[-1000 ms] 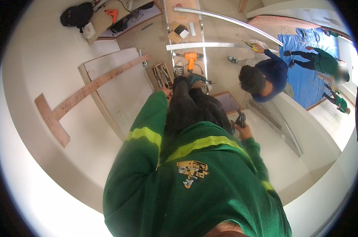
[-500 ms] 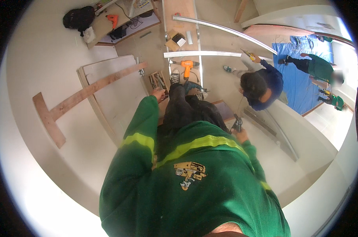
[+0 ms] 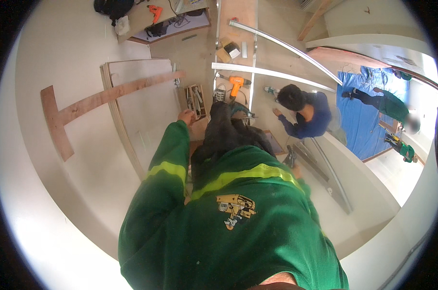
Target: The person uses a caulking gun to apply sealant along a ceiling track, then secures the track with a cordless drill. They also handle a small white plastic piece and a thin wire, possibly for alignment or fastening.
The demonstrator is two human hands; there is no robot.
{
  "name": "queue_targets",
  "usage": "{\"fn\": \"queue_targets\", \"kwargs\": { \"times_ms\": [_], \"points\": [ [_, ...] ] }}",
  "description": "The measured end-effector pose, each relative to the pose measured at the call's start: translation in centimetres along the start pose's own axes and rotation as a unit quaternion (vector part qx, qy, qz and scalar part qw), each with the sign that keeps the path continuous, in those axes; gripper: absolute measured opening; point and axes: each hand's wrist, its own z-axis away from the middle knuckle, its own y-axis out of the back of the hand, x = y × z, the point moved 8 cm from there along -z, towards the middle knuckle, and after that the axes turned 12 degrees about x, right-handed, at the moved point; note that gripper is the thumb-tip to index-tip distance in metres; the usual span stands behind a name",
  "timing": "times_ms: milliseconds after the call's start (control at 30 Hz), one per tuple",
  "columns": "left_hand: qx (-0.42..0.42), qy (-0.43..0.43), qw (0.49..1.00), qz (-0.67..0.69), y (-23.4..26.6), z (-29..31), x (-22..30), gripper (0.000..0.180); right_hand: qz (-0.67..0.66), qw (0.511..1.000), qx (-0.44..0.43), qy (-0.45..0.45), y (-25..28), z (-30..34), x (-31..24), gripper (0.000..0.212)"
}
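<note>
My left hand [image 3: 186, 116] hangs beside my left leg, fingers partly stretched and nothing visible in them. Just beyond it sits an open wooden box of tools [image 3: 196, 99]. On my right, close to my hip, my right hand [image 3: 296, 170] is closed round a dark hand tool [image 3: 290, 155] whose exact kind I cannot make out; my sleeve hides part of that hand. Ahead of my feet, an orange drill [image 3: 236, 84] lies on a long plank [image 3: 233, 36], beside a light strip [image 3: 272, 72] laid across it. A teal power tool [image 3: 240, 110] shows past my knees.
A co-worker in dark blue [image 3: 308, 113] crouches at my right, ahead. A second light strip [image 3: 286, 46] slants off the plank, which bears a small carton [image 3: 228, 50]. Boards [image 3: 141, 77] and a T-shaped timber [image 3: 93, 104] are at left. Others work near a blue sheet [image 3: 359, 116].
The view has shifted, moving the plank rightward in the picture. The co-worker in blue has drawn the arm back from the strip's end; the yellow tool held there is out of sight.
</note>
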Motion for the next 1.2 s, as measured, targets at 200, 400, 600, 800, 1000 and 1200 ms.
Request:
{"fn": "queue_targets", "kwargs": {
  "times_ms": [200, 400, 600, 800, 1000, 1200],
  "points": [
    [0.015, 0.04, 0.999, 0.029, 1.2, 1.6, -1.3, 0.067, -0.042, 0.996, -0.074, 0.014, -0.9, -1.1, -0.8, 0.049],
    [0.014, 0.03, 0.999, 0.008, 2.0, -0.9, -2.2, 0.057, -0.069, 0.994, -0.084, -0.012, -1.9, -1.7, 0.1, 0.05],
    [0.033, 0.018, 0.999, 0.031, 2.6, -0.6, -0.3, 0.027, -0.045, 0.996, -0.08, -0.007, -1.8, -0.9, -1.9, 0.05],
    [0.022, 0.019, 1.0, -0.007, 3.5, -1.4, -0.4, 0.028, -0.022, 0.995, -0.092, 0.016, -2.0, -0.5, -2.0, 0.049],
    [0.044, 0.029, 0.998, 0.018, 3.5, -0.3, -0.9, 0.029, -0.019, 0.996, -0.083, 0.03, -1.8, -0.3, -0.9, 0.052],
    [0.015, 0.038, 0.999, 0.022, 3.8, -1.2, -1.2, 0.031, -0.047, 0.995, -0.084, 0.025, -1.8, -0.1, -0.9, 0.054]
  ]
}}
